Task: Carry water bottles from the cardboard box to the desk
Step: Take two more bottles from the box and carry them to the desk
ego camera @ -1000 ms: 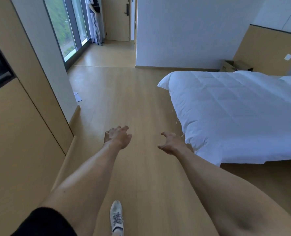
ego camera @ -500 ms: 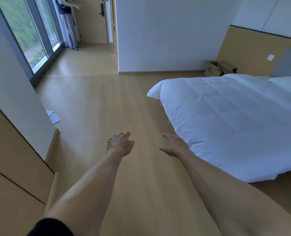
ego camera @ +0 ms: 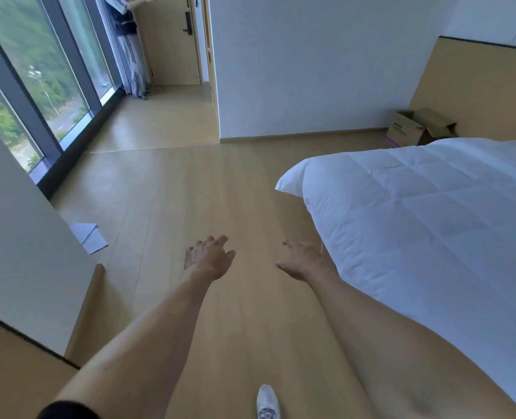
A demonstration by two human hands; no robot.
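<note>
A light wood floor [ego camera: 166, 189] runs through the room, meeting a white wall [ego camera: 311, 65] ahead and tall windows [ego camera: 39, 71] along the left side. A bed [ego camera: 432, 225] with a white quilted cover fills the right side, its near corner hanging toward the floor. The cardboard box [ego camera: 414, 128] sits on the floor in the far right corner, against the tan wall panel and just beyond the far edge of the bed, its flaps open; there is print on its side, too small to read. No bottles can be made out in it. Sheets of paper [ego camera: 89, 237] lie on the floor by the left wall. A closed door [ego camera: 175, 40] stands at the far end, with another person [ego camera: 130, 46] beside it. The left hand [ego camera: 208, 258] and right hand [ego camera: 303, 261] reach forward over the floor, fingers loosely spread, holding nothing. A white shoe [ego camera: 268, 402] shows at the bottom edge.
</note>
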